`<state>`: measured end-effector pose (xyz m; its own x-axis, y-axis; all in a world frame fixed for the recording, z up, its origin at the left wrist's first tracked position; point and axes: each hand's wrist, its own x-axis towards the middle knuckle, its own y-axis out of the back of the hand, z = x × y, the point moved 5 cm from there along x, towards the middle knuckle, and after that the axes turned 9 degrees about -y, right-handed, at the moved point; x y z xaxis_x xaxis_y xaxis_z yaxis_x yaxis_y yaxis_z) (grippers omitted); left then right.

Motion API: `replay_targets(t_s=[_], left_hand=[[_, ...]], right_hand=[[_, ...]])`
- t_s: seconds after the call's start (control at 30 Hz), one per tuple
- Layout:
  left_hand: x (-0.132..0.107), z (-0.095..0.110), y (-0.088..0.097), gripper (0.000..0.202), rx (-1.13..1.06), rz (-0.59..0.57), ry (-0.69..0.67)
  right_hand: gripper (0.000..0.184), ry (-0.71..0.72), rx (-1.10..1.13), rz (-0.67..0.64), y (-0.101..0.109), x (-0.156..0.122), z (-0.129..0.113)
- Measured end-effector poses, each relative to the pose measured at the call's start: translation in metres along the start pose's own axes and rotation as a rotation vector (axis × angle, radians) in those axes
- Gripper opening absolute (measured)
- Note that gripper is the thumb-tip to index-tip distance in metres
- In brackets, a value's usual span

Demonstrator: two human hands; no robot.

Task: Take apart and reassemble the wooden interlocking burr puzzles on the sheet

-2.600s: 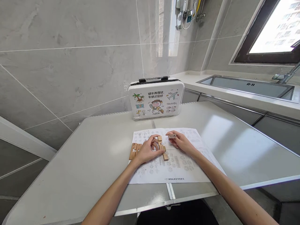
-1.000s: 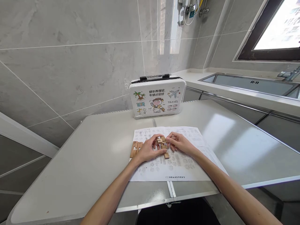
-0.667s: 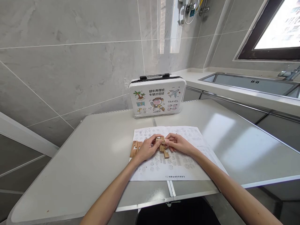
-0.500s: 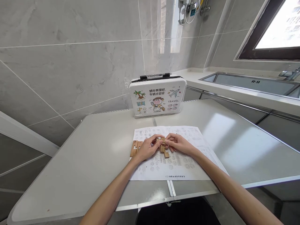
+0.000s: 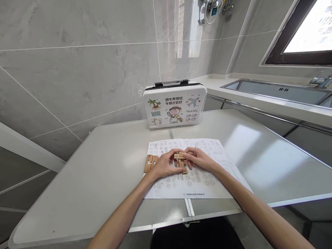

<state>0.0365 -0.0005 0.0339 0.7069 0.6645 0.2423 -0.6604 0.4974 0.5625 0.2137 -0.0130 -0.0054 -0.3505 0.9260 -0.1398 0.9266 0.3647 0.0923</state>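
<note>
Between my hands is a small wooden interlocking puzzle (image 5: 181, 156) made of notched pieces, held just over a printed sheet (image 5: 207, 188). My left hand (image 5: 166, 163) curls round its left side, with the thumb pressed on the lower piece near the sheet and the fingers at the upper left. My right hand (image 5: 196, 158) pinches the upper right of the puzzle between thumb and fingers. Some of the fingertips are hidden behind the wood. Left of my left hand, flat wooden puzzle pieces (image 5: 148, 164) with cut-out notches lie side by side, partly covered by that hand.
A white cartoon-printed carrying case (image 5: 174, 108) in clear plastic stands at the back of the white folding table (image 5: 77, 186), against the tiled wall. A counter with a sink (image 5: 275, 90) runs along the right. The table's hinge seam (image 5: 189, 207) passes under the sheet.
My left thumb has moved down from the upper part of the puzzle to its lower piece. More of the upper crosspiece now shows. My right hand has hardly moved.
</note>
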Motion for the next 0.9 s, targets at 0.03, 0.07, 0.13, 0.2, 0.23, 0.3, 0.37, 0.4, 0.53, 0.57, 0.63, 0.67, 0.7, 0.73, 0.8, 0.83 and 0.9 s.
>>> replay_targets(t_s=[0.03, 0.07, 0.13, 0.2, 0.23, 0.3, 0.37, 0.4, 0.53, 0.57, 0.63, 0.67, 0.7, 0.73, 0.8, 0.83, 0.9], left_hand=[[0.0, 0.001, 0.0, 0.068, -0.003, -0.001, -0.005], [0.0, 0.002, 0.001, 0.066, -0.007, -0.003, -0.01], [0.0, 0.003, 0.001, 0.065, -0.019, -0.004, -0.018], [0.0, 0.004, 0.002, 0.064, -0.031, 0.001, -0.024], [0.0, 0.003, 0.002, 0.064, -0.036, 0.004, -0.026], [0.0, 0.002, 0.002, 0.064, -0.045, 0.008, -0.025], [0.0, -0.003, 0.001, 0.066, -0.053, 0.016, -0.002], [0.001, -0.006, 0.001, 0.068, -0.059, 0.029, 0.019], [0.002, -0.018, 0.006, 0.074, -0.137, 0.152, 0.078], [0.002, -0.02, 0.007, 0.073, -0.167, 0.184, 0.081], [0.003, -0.023, 0.009, 0.069, -0.225, 0.23, 0.09], [0.004, -0.025, 0.01, 0.068, -0.251, 0.242, 0.099], [0.004, -0.026, 0.01, 0.068, -0.271, 0.25, 0.107], [0.004, -0.027, 0.01, 0.068, -0.287, 0.252, 0.113], [0.004, -0.029, 0.01, 0.069, -0.304, 0.253, 0.115], [0.004, -0.029, 0.01, 0.068, -0.307, 0.254, 0.115], [0.004, -0.03, 0.01, 0.068, -0.308, 0.258, 0.115]], right_hand=[[0.045, 0.003, 0.001, -0.004, 0.0, 0.0, 0.0], [0.045, 0.008, 0.002, -0.007, 0.0, 0.0, 0.0], [0.043, 0.019, 0.001, -0.008, 0.0, 0.0, 0.0], [0.042, 0.024, -0.003, -0.004, 0.0, 0.0, -0.001], [0.042, 0.023, -0.005, -0.001, 0.0, 0.0, -0.001], [0.043, 0.019, -0.009, 0.005, 0.001, 0.0, -0.001], [0.044, 0.02, -0.017, 0.025, 0.002, 0.0, -0.002], [0.044, 0.024, -0.024, 0.047, 0.003, -0.001, -0.003], [0.042, 0.054, -0.099, 0.205, 0.011, -0.002, -0.004], [0.04, 0.064, -0.146, 0.248, 0.013, -0.002, -0.004], [0.038, 0.091, -0.273, 0.3, 0.014, -0.003, -0.005], [0.036, 0.107, -0.339, 0.305, 0.012, -0.003, -0.006], [0.034, 0.123, -0.398, 0.295, 0.01, -0.003, -0.006], [0.032, 0.136, -0.445, 0.278, 0.008, -0.004, -0.006], [0.028, 0.153, -0.521, 0.243, 0.003, -0.004, -0.004], [0.026, 0.154, -0.559, 0.234, 0.0, -0.005, -0.004], [0.029, 0.144, -0.645, 0.221, -0.003, -0.006, -0.003]])
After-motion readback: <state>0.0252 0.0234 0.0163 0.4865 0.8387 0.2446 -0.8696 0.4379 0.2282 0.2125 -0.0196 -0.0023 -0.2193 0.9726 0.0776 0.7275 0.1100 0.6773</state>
